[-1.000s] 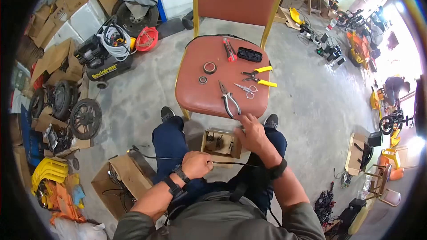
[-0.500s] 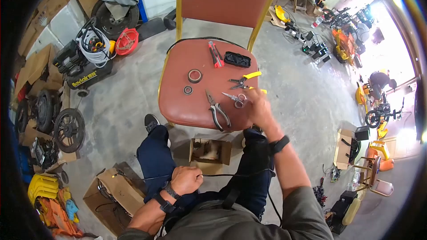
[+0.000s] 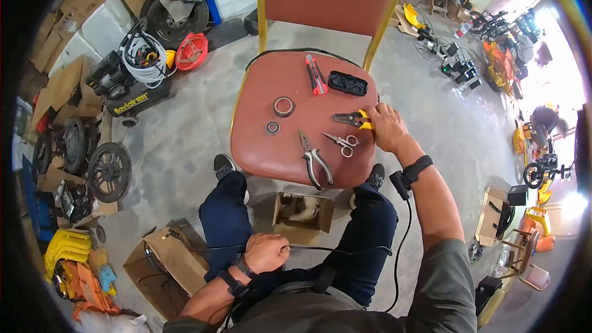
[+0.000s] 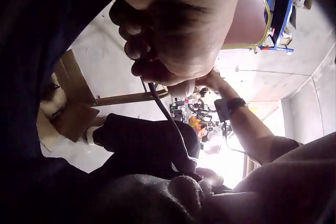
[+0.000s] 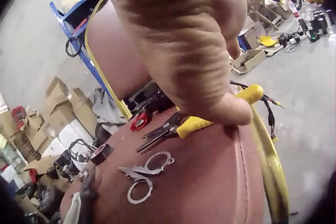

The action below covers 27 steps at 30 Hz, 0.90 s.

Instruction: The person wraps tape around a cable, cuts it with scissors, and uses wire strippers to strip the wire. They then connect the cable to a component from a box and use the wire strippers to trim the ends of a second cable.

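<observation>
My right hand [image 3: 390,128] grips the yellow handles of a pair of wire strippers [image 3: 349,119] at the right edge of the chair seat. In the right wrist view a digit lies across a yellow handle [image 5: 194,126], and the dark jaws point over the seat. Folding scissors [image 3: 345,144] lie just in front of the strippers. My left hand [image 3: 266,253] holds a thin black cable [image 3: 327,248] over my lap, fingers curled round it. In the left wrist view the cable [image 4: 169,116] hangs from under the curled fingers.
On the red chair seat [image 3: 253,148] lie long-nose pliers [image 3: 314,159], a red utility knife [image 3: 317,75], a black tray [image 3: 348,83] and two tape rolls [image 3: 283,106]. An open cardboard box [image 3: 320,216] stands between my feet; another [image 3: 179,253] is at my left.
My right hand has moved from the seat's front edge, past the scissors, to the wire strippers and taken hold of their handles. My left hand keeps the cable over my lap.
</observation>
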Each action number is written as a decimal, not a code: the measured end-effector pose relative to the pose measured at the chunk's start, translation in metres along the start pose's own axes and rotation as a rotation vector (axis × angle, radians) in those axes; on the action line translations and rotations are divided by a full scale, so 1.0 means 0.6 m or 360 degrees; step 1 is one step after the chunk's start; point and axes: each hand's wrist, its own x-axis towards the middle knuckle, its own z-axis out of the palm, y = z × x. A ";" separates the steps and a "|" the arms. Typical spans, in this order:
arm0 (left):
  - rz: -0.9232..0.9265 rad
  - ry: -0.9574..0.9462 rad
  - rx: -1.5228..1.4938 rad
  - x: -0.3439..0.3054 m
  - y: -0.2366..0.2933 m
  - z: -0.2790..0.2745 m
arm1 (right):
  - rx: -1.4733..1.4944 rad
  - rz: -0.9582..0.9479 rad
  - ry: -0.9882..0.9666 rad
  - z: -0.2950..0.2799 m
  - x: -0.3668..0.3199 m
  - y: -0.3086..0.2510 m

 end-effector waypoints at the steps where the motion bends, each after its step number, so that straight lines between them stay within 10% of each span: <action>1: -0.0003 -0.0005 0.0006 0.001 0.001 0.000 | 0.0034 0.0022 0.0072 0.003 -0.009 -0.003; 10: -0.0030 -0.0006 0.0037 0.006 0.011 0.006 | 0.0600 0.0346 0.0365 0.084 -0.070 0.006; 17: 0.0075 0.0119 -0.0088 0.005 0.003 0.022 | 0.2660 0.0452 0.0039 0.052 -0.250 -0.061; 21: -0.0074 0.0028 -0.0160 0.014 0.012 0.022 | 0.2965 0.0352 0.0136 0.032 -0.421 -0.185; 27: -0.0170 -0.0028 -0.0420 0.036 0.024 0.045 | 0.2717 0.0449 -0.0642 0.114 -0.546 -0.307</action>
